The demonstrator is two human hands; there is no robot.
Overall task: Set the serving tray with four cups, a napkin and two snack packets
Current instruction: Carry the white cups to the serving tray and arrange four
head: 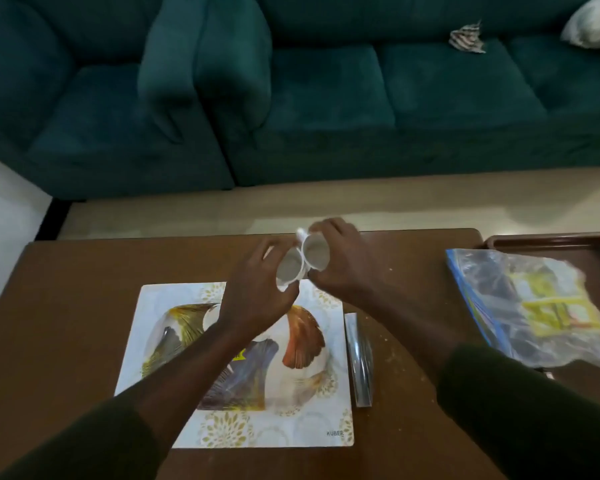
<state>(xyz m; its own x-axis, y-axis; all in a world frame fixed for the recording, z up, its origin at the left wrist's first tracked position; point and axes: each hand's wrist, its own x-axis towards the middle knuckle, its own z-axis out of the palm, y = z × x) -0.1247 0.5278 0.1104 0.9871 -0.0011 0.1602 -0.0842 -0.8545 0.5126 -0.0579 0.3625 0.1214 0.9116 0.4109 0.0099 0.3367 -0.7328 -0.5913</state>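
Both hands are raised above the far edge of the patterned white serving tray, which lies flat on the brown table. My left hand grips a white cup with its mouth tilted toward me. My right hand grips a second white cup, also tilted, touching the first. Whether more cups are nested behind them is hidden by the fingers. A clear plastic bag holding yellow snack packets lies at the right.
A clear plastic strip lies along the serving tray's right edge. A brown tray sits at the table's far right, partly under the bag. A teal sofa stands beyond the table, with a striped cloth on it.
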